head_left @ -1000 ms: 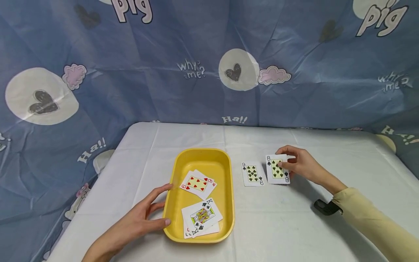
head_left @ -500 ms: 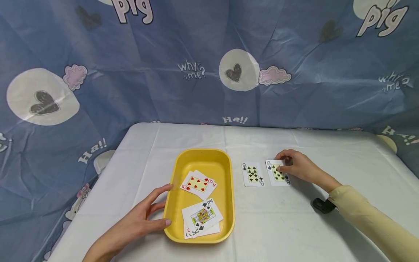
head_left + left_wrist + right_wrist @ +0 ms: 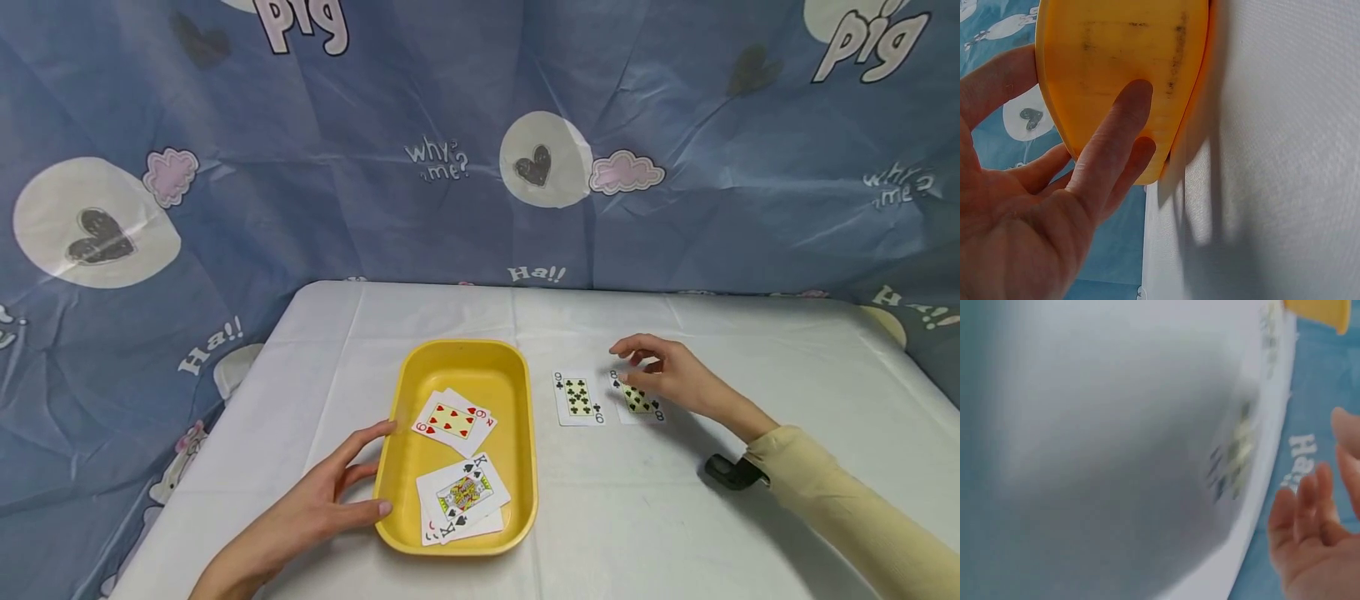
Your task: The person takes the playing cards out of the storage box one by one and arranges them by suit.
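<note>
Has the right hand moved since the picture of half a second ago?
Yes, the right hand has shifted leftward in the head view, toward the nine of clubs.

Looking like smooth plastic on the yellow tray (image 3: 468, 373), softly glossy along the rim, darkly scuffed on the outside. Over to the playing cards (image 3: 577, 398): thin, smooth-looking card stock. Covered in white cloth across the tabletop (image 3: 600, 517), matt, creased, finely textured up close. Wrinkling behind, catching a faint sheen, fabric-like on the blue backdrop (image 3: 420, 225). Then matt cloth on the beige sleeve (image 3: 847, 500).
</note>
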Motion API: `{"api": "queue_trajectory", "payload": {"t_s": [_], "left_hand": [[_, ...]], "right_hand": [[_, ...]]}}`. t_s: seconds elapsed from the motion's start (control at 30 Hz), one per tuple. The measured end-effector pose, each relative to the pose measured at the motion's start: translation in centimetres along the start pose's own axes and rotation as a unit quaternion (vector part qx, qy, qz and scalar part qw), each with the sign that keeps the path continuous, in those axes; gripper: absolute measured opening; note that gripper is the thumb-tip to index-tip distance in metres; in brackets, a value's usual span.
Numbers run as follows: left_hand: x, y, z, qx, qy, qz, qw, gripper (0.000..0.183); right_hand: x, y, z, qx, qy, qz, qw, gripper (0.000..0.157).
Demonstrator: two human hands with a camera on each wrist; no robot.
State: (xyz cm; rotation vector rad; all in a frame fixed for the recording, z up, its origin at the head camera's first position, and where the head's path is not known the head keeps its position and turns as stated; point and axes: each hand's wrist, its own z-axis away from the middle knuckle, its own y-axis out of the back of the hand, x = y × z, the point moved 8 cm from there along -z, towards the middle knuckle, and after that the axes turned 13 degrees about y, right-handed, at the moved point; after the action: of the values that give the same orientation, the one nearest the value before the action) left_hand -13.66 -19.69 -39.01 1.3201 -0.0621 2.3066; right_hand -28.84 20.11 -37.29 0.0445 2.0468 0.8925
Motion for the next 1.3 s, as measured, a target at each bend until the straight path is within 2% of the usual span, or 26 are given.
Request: {"api": "queue_trajectory", "payload": {"t_s": [0.3, 0.47, 0.57, 0.8, 1.03, 1.3], "left_hand": [[0.0, 0.0, 0.1, -0.003, 0.001, 0.001, 1.0000, 0.080], [-0.1, 0.0, 0.0, -0.005, 0.003, 0.004, 1.0000, 0.079], [-0.1, -0.1, 0.0, -0.006, 0.004, 0.006, 1.0000, 0.079], [0.0, 0.0, 0.1, -0.004, -0.002, 0.003, 1.0000, 0.079], [0.1, 0.0, 0.0, -0.011, -0.009, 0.006, 0.9999, 0.079], [0.0, -0.1, 0.3, -0.017, -0.016, 0.007, 0.9997, 0.079]], "right_hand": [[-4.4, -3.1, -2.4, -0.022, 0.050, -0.127, 0.990, 0.036], [-6.8, -5.0, -3.8, -0.031, 0.071, -0.169, 0.983, 0.035], [-8.3, -6.5, -4.8, -0.050, 0.081, -0.185, 0.978, 0.035], [-11.1, -10.6, -7.4, -0.121, 0.098, -0.193, 0.969, 0.036], [-11.3, -14.6, -10.2, -0.205, 0.108, -0.190, 0.954, 0.034], [-10.8, -17.1, -12.5, -0.289, 0.115, -0.159, 0.937, 0.037]]}}
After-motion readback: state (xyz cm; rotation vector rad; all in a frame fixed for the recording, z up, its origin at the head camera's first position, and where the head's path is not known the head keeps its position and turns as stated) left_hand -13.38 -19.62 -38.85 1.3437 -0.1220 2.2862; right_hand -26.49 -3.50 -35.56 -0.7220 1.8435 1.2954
